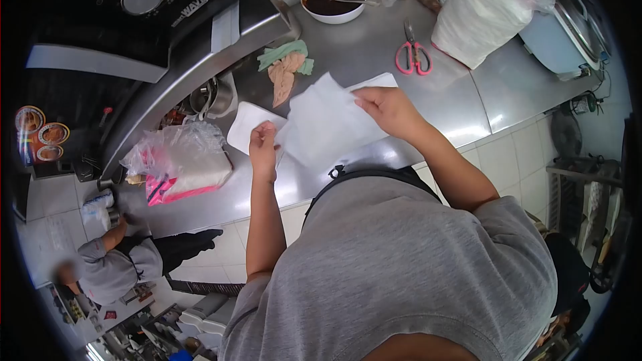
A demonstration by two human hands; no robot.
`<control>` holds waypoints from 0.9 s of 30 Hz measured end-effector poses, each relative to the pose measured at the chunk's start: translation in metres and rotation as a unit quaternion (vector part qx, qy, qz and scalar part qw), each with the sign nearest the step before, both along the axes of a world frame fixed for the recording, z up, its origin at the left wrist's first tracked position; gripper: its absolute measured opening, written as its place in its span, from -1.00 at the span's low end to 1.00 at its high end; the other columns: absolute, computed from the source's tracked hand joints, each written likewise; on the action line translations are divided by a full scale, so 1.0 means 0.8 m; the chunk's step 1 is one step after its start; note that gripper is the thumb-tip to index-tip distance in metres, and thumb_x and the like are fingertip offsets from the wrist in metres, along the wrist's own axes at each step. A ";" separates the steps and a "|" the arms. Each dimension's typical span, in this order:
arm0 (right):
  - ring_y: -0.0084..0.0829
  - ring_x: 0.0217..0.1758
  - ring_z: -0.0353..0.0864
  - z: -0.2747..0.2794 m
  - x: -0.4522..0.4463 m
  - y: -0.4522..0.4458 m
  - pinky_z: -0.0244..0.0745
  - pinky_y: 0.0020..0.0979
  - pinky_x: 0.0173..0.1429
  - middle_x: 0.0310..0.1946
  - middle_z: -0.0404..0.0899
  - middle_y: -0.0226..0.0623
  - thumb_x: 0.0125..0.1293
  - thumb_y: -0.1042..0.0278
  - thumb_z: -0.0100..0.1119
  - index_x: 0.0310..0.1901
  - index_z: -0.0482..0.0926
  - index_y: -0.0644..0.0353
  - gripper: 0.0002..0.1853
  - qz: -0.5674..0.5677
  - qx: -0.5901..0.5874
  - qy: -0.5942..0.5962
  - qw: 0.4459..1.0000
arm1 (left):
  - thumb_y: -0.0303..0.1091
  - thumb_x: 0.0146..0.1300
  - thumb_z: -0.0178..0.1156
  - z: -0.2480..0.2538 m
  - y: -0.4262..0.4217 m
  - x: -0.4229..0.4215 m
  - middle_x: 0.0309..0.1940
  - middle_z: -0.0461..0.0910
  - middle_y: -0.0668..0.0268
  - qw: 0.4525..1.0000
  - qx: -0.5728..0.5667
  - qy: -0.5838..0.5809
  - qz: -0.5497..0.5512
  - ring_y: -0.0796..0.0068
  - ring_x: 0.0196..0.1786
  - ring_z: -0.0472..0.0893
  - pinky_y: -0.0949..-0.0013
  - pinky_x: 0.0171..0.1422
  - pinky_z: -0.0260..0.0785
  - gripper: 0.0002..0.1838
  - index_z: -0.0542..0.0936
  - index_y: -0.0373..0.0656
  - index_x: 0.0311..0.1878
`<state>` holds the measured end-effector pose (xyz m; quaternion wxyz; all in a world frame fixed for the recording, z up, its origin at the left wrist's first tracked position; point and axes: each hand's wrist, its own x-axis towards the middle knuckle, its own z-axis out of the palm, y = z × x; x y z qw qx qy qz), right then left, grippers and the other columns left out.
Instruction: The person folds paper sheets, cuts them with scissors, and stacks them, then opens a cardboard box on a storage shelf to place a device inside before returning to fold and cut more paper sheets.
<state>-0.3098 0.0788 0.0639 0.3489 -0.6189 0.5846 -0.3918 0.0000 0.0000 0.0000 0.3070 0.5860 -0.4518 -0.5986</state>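
Note:
Between my hands a thin white paper napkin (pixel 328 124) hangs partly unfolded over the steel counter. At its upper right edge, my right hand (pixel 388 110) pinches it between thumb and fingers. My left hand (pixel 264 144) has its fingers closed at the napkin's left side; exactly which edge they hold is hard to see. Beneath and left of it lies a folded white napkin stack (pixel 249 130), partly covered by that hand. Another white piece (pixel 374 81) shows behind my right hand.
Pink-handled scissors (pixel 414 59), a bowl of dark sauce (pixel 334 0) with a spoon, and crumpled cloths (pixel 287 67) lie beyond. Plastic-wrapped white packs stand right (pixel 481 13) and left (pixel 194 160). A microwave (pixel 134 20) overhangs the left; a co-worker (pixel 127 264) stands lower left.

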 end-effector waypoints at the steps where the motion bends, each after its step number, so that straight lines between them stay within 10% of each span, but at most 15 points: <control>1: -0.19 -0.19 0.63 0.007 -0.004 0.003 0.48 -0.25 -0.07 -0.30 0.64 -0.12 0.27 0.34 0.14 -0.11 0.63 0.12 -0.81 0.028 -0.060 0.077 0.995 | -0.04 0.08 0.39 0.019 0.007 -0.017 0.33 0.30 0.14 0.994 -0.109 -0.014 -0.011 0.30 0.40 0.24 0.16 0.50 -0.10 -0.13 0.20 -0.05 0.41; 4: -0.11 -0.22 0.59 0.035 0.001 0.013 0.48 -0.24 -0.09 -0.32 0.62 -0.11 0.22 0.39 0.15 -0.14 0.63 0.11 -0.82 0.114 -0.117 0.146 0.976 | -0.14 -0.04 0.45 0.128 0.027 -0.073 0.30 0.34 0.14 0.901 -0.381 -0.055 -0.198 0.29 0.37 0.30 0.11 0.50 -0.10 -0.05 0.18 -0.14 0.40; 10: -0.43 -0.25 0.61 0.098 -0.020 0.035 0.47 -0.46 -0.12 -0.35 0.65 -0.33 0.33 0.38 0.12 -0.14 0.61 0.23 -0.84 0.093 -0.066 -0.104 0.988 | -0.20 -0.07 0.48 0.122 0.026 -0.120 0.11 0.53 0.14 0.827 -0.306 -0.277 -0.381 0.29 0.16 0.50 0.19 0.29 0.28 -0.28 0.47 -0.25 0.19; 17: -0.70 -0.36 0.54 0.024 -0.107 0.020 0.43 -0.60 -0.21 -0.38 0.63 -0.50 0.34 0.38 0.15 -0.18 0.63 0.18 -0.88 -0.144 0.093 -0.344 0.923 | -0.29 0.09 0.39 0.037 0.014 -0.083 -0.36 0.63 0.31 0.980 0.051 0.043 -0.188 0.54 -0.28 0.57 0.40 -0.10 0.42 -0.60 0.59 -0.35 -0.08; 23: -0.50 -0.46 0.57 -0.173 -0.107 0.020 0.44 -0.42 -0.30 -0.48 0.62 -0.32 0.20 0.31 0.23 -0.30 0.60 0.29 -0.81 -0.209 0.130 -0.107 0.963 | -0.41 0.13 0.34 -0.058 0.005 -0.073 -0.48 0.57 0.36 0.996 0.006 -0.037 -0.085 0.64 -0.50 0.49 0.52 -0.39 0.36 -0.79 0.58 -0.32 -0.24; 27: -0.36 -0.47 0.58 -0.174 -0.099 0.023 0.45 -0.36 -0.31 -0.53 0.60 -0.19 0.14 0.26 0.26 -0.38 0.59 0.31 -0.76 -0.241 0.109 -0.002 0.964 | -0.43 0.17 0.30 -0.083 0.001 -0.075 -0.53 0.56 0.33 0.993 -0.042 -0.086 -0.068 0.59 -0.58 0.49 0.49 -0.52 0.37 -0.83 0.54 -0.32 -0.29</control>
